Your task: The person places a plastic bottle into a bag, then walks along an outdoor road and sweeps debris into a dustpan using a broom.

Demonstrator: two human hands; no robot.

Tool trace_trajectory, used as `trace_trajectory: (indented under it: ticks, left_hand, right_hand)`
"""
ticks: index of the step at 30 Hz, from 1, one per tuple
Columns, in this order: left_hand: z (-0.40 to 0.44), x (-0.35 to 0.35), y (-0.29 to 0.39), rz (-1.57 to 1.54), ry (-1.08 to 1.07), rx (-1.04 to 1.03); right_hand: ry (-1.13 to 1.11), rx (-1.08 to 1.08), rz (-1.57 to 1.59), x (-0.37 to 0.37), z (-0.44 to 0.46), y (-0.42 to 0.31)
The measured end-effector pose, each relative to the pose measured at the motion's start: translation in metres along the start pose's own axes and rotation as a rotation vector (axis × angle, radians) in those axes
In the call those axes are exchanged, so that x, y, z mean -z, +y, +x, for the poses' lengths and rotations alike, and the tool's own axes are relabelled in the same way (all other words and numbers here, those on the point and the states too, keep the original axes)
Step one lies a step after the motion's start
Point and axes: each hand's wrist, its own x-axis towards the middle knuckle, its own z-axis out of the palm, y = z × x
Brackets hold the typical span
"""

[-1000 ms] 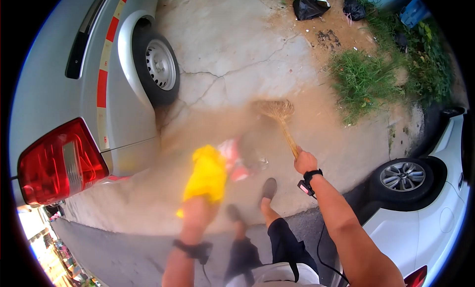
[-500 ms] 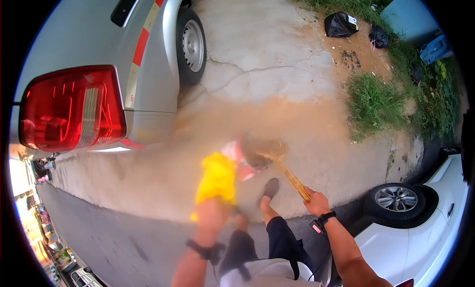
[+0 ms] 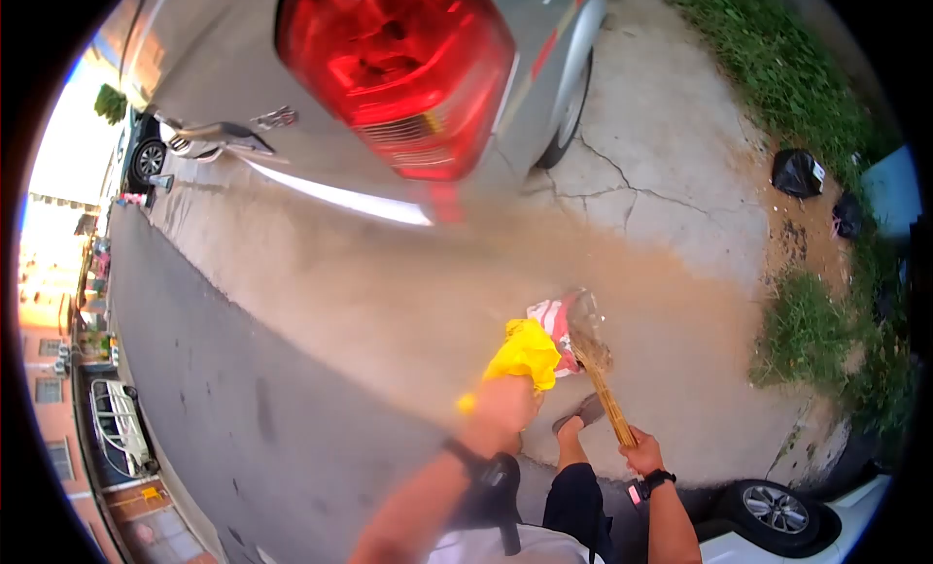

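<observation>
My left hand [image 3: 501,406] is closed around a bright yellow crumpled cloth or bag [image 3: 526,352]; motion blurs it slightly. Just beyond the yellow thing, a red-and-white piece [image 3: 550,321] lies low over the concrete, perhaps a dustpan or sack, its kind unclear. With fingers wrapped round its light wooden handle, my right hand [image 3: 642,452] grips a broom [image 3: 610,401]. Its brown bristle end slants forward and meets the red-and-white piece, among greyish material that I cannot make out clearly. My shoe [image 3: 580,414] stands just behind them.
A silver vehicle with a red tail light [image 3: 398,68] stands close ahead to the left. A white car's wheel [image 3: 775,506] is at lower right. Black bags [image 3: 797,173] lie by grass [image 3: 812,336]. Sandy dirt covers the concrete [image 3: 671,175]; asphalt [image 3: 243,389] runs along the left.
My view has swung left, so the vehicle, bags and ground appear farther right. Both hands keep hold of the yellow thing and the broom. The broom's bristle end is now nearer the red-and-white piece.
</observation>
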Motion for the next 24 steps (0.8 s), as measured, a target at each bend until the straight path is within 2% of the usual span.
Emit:
trace_trajectory:
  ticks: [3, 7, 11, 15, 18, 21, 22, 24]
  left_hand:
    - [-0.032, -0.006, -0.064, -0.032, 0.044, -0.01]
    - [-0.102, -0.029, -0.136, -0.165, 0.129, 0.078]
    - [-0.176, -0.049, -0.187, -0.292, 0.185, 0.189]
    - [-0.229, -0.058, -0.214, -0.381, 0.243, 0.459]
    - [-0.25, -0.089, -0.246, -0.376, 0.328, 0.547]
    - [-0.255, -0.079, -0.263, -0.35, 0.29, 0.656]
    - [-0.256, -0.082, -0.27, -0.366, 0.36, 0.646]
    - [-0.252, -0.07, -0.279, -0.379, 0.356, 0.651]
  right_hand:
    - [0.035, 0.042, -0.021, -0.019, -0.043, 0.002]
    - [0.002, -0.061, 0.079, -0.04, -0.079, 0.006]
    - [0.017, -0.053, 0.013, -0.061, -0.091, -0.014]
    - [-0.024, -0.023, -0.098, -0.081, -0.054, -0.058]
    - [-0.029, -0.055, -0.085, -0.098, -0.021, -0.083]
    - [-0.021, -0.059, -0.165, -0.122, 0.017, -0.117]
    - [-0.005, -0.057, -0.199, -0.132, 0.029, -0.123]
    - [0.04, -0.046, -0.259, -0.152, 0.066, -0.128]
